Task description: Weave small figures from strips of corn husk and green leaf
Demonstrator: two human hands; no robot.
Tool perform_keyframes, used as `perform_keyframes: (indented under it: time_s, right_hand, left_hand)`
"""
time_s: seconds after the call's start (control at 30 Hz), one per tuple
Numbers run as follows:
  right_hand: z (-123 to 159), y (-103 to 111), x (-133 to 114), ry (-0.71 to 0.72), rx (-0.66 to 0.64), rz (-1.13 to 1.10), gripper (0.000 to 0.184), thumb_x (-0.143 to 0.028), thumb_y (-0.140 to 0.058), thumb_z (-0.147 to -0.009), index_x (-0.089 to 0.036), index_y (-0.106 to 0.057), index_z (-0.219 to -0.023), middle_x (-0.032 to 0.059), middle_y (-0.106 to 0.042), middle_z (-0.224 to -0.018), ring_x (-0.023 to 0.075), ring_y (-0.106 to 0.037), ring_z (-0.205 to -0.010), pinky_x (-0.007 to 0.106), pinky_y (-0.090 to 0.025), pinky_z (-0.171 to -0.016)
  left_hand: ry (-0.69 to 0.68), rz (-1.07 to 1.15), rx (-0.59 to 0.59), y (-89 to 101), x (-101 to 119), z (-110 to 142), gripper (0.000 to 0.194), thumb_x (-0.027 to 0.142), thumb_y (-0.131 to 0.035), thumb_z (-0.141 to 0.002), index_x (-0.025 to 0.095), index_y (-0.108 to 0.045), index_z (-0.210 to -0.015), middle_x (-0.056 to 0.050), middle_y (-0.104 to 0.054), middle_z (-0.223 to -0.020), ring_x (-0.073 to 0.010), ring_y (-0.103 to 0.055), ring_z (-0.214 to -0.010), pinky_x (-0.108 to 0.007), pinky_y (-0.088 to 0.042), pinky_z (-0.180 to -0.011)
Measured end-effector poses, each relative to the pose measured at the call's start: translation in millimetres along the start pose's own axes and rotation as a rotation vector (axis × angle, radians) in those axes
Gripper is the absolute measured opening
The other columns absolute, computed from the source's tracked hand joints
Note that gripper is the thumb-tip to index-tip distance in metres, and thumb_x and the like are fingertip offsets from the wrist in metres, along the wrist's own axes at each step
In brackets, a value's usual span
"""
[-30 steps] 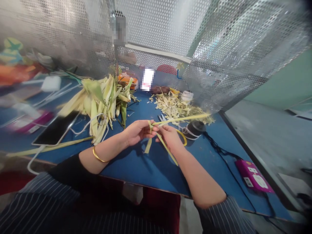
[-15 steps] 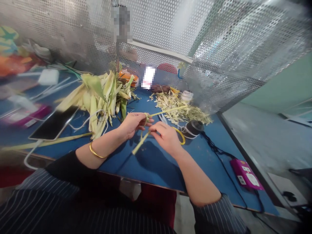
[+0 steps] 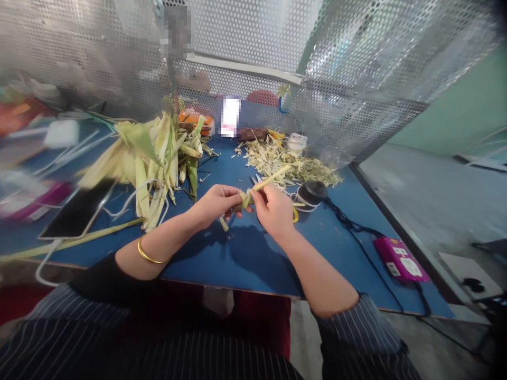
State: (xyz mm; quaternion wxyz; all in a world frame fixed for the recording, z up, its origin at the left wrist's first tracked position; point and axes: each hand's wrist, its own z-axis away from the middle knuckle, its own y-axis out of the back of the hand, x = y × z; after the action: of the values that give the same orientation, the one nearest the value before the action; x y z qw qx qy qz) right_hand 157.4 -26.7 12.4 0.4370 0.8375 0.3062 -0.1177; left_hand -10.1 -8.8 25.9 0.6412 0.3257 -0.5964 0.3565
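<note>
My left hand [image 3: 216, 203] and my right hand [image 3: 273, 208] meet above the blue table [image 3: 245, 253], both pinched on a pale green leaf strip [image 3: 253, 192] that is folded into a small knot between the fingertips. One end of the strip sticks up to the right towards the scraps; a short end pokes down below my left fingers. A gold bangle [image 3: 147, 256] sits on my left wrist.
A heap of green-yellow leaves [image 3: 154, 153] lies at the left, leaf scraps [image 3: 289, 166] at the back. A black spool [image 3: 312, 192] and scissors sit by my right hand. A phone [image 3: 75, 214] with a white cable lies left, a pink device [image 3: 400, 258] right. Perforated metal screens stand behind.
The strip's long free ends have been drawn in and shortened; the fold is now tight between my fingertips. My hands have come closer together.
</note>
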Motion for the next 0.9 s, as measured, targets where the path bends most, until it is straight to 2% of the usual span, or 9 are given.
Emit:
perform_keyframes:
  time_s: [0.23,0.4,0.53,0.63,0.7,0.77,0.83,0.9]
  right_hand:
    - [-1,0,0,-0.111,-0.018,-0.110,0.015,-0.030,-0.043,-0.089,-0.020,-0.050,-0.080,-0.0004,-0.055,-0.064,0.0131,-0.049,-0.057,0.026,-0.034,-0.056]
    - [-2,-1,-1,-0.139,-0.143,-0.075,0.017,-0.030,-0.050,-0.084,-0.021,-0.046,-0.071,-0.0031,-0.050,-0.057,0.0114,-0.043,-0.052,0.026,-0.030,-0.054]
    - [-2,-4,-1,-0.143,-0.176,-0.094,0.016,-0.031,-0.050,-0.085,-0.020,-0.050,-0.072,-0.0022,-0.056,-0.061,0.0110,-0.046,-0.054,0.025,-0.030,-0.055]
    - [-5,4,0,-0.157,-0.189,-0.108,0.017,-0.036,-0.051,-0.086,-0.020,-0.055,-0.080,-0.0019,-0.059,-0.063,0.0113,-0.049,-0.055,0.025,-0.033,-0.055]
    - [-9,18,3,-0.146,-0.265,-0.138,0.019,-0.038,-0.053,-0.085,-0.020,-0.058,-0.089,-0.0021,-0.061,-0.062,0.0117,-0.051,-0.055,0.025,-0.035,-0.055]
    - [-13,36,8,-0.090,-0.444,-0.215,0.019,-0.032,-0.051,-0.087,-0.021,-0.060,-0.100,-0.0008,-0.065,-0.069,0.0117,-0.055,-0.058,0.025,-0.039,-0.057]
    - [-15,54,13,-0.062,-0.595,-0.363,0.032,-0.026,-0.048,-0.088,-0.022,-0.057,-0.119,0.0010,-0.068,-0.077,0.0121,-0.059,-0.064,0.026,-0.043,-0.059]
    - [-16,65,17,-0.061,-0.745,-0.497,0.033,-0.026,-0.046,-0.089,-0.023,-0.059,-0.119,0.0034,-0.069,-0.083,0.0127,-0.062,-0.068,0.026,-0.046,-0.059]
  left_hand:
    - [0.016,0.025,-0.016,4.1,-4,-4,0.025,0.036,-0.055,-0.084,0.013,-0.063,-0.078,-0.007,-0.069,-0.077,-0.0072,-0.052,-0.053,-0.018,-0.034,-0.042]
    - [0.004,-0.070,-0.097,3.4,-4,-3,0.026,0.037,-0.058,-0.082,0.012,-0.065,-0.077,-0.007,-0.069,-0.077,-0.0071,-0.053,-0.054,-0.018,-0.037,-0.045]
    - [0.059,-0.093,-0.117,2.4,-5,-3,0.026,0.036,-0.059,-0.080,0.012,-0.066,-0.076,-0.007,-0.069,-0.076,-0.0077,-0.054,-0.054,-0.018,-0.037,-0.045]
    - [0.090,-0.053,-0.057,3.8,-7,-5,0.022,0.031,-0.057,-0.079,0.012,-0.065,-0.073,-0.007,-0.068,-0.073,-0.0073,-0.053,-0.052,-0.017,-0.034,-0.043]
    - [0.101,0.010,0.021,5.9,-7,-6,0.020,0.029,-0.056,-0.078,0.012,-0.066,-0.074,-0.007,-0.069,-0.074,-0.0070,-0.053,-0.052,-0.017,-0.032,-0.041]
    - [0.114,0.089,0.104,8.7,-7,-7,0.019,0.028,-0.057,-0.077,0.012,-0.067,-0.079,-0.007,-0.069,-0.074,-0.0070,-0.053,-0.052,-0.017,-0.030,-0.041]
    - [0.125,0.148,0.130,11.1,-7,-8,0.020,0.027,-0.058,-0.076,0.012,-0.069,-0.082,-0.007,-0.068,-0.073,-0.0071,-0.053,-0.052,-0.017,-0.029,-0.040]
    - [0.134,0.176,0.112,12.7,-7,-9,0.019,0.027,-0.060,-0.075,0.012,-0.070,-0.083,-0.007,-0.067,-0.071,-0.0067,-0.052,-0.052,-0.017,-0.028,-0.040]
